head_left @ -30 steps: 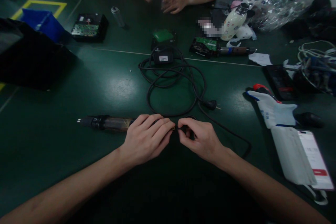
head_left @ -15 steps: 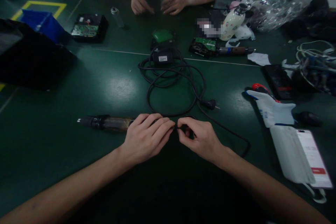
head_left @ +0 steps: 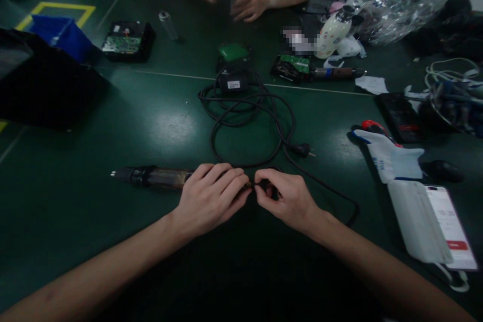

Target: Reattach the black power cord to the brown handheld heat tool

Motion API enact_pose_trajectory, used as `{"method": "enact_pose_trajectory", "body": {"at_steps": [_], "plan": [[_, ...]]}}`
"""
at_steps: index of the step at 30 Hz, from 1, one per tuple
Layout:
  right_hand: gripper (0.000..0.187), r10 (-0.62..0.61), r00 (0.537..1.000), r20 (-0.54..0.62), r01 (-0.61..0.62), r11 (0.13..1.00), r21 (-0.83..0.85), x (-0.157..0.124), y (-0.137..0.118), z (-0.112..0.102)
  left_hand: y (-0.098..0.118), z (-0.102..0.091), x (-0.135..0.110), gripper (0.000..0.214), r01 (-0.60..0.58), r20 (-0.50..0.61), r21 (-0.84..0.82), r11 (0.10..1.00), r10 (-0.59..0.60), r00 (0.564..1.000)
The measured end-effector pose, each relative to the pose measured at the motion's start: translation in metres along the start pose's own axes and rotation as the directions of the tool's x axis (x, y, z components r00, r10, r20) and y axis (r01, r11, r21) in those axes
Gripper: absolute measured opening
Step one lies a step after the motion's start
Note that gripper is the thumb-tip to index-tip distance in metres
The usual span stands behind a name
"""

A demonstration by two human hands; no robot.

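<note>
An electric screwdriver (head_left: 158, 177) with a dark, partly see-through body lies on the green table, its metal tip to the left. My left hand (head_left: 213, 193) is wrapped over its right part and hides that end. Close by on the right, my right hand (head_left: 285, 196) pinches the black cord's end against the tool's rear, thumb and forefinger together. Whether the connector is inside the socket cannot be made out. Beyond my hands lies the coiled black cable (head_left: 281, 131) with a power adapter (head_left: 234, 82) and a two-pin plug (head_left: 302, 149).
Opened hard drives (head_left: 128, 40) and a second electric screwdriver (head_left: 337, 73) lie farther back. At right are a white glove (head_left: 396, 158), a face mask (head_left: 418, 221) and a phone (head_left: 453, 226). A black box (head_left: 41, 80) stands left. A co-worker's hands (head_left: 247, 6) are opposite.
My two hands stay nearly in place, with only slight finger movement at the cord's end. Across the table, the co-worker's one hand has risen toward the small clear cylinder held by the other.
</note>
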State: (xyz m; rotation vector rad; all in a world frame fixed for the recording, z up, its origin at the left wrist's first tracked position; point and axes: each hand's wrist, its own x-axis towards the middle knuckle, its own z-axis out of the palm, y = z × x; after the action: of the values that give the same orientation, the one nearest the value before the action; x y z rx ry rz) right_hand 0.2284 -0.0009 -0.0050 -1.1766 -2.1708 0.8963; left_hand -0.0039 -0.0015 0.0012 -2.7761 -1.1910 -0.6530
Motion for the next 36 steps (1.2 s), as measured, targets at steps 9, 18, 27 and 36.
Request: {"method": "enact_pose_trajectory", "body": {"at_steps": [9,18,27,36], "plan": [[0.012,0.011,1.000,0.010,-0.011,1.000,0.005,-0.0003,0.0006,0.0000,0.0020,-0.0003,0.0013,0.015,0.030,0.001,-0.008,1.000,-0.029,1.000],[0.011,0.008,1.000,0.009,-0.008,1.000,0.002,-0.0012,0.0021,0.0012,0.0012,-0.0001,0.0002,0.021,0.002,-0.010,-0.002,1.000,-0.002,1.000],[0.012,0.006,1.000,0.014,-0.006,1.000,-0.010,-0.0010,0.0013,0.0008,-0.0004,-0.0001,-0.0024,0.023,-0.024,-0.013,-0.018,1.000,0.023,1.000],[0.012,0.011,1.000,0.008,-0.011,1.000,0.003,-0.0011,0.0014,0.0008,0.0007,0.0000,-0.0004,0.020,0.000,-0.012,-0.017,1.000,0.000,1.000]]}}
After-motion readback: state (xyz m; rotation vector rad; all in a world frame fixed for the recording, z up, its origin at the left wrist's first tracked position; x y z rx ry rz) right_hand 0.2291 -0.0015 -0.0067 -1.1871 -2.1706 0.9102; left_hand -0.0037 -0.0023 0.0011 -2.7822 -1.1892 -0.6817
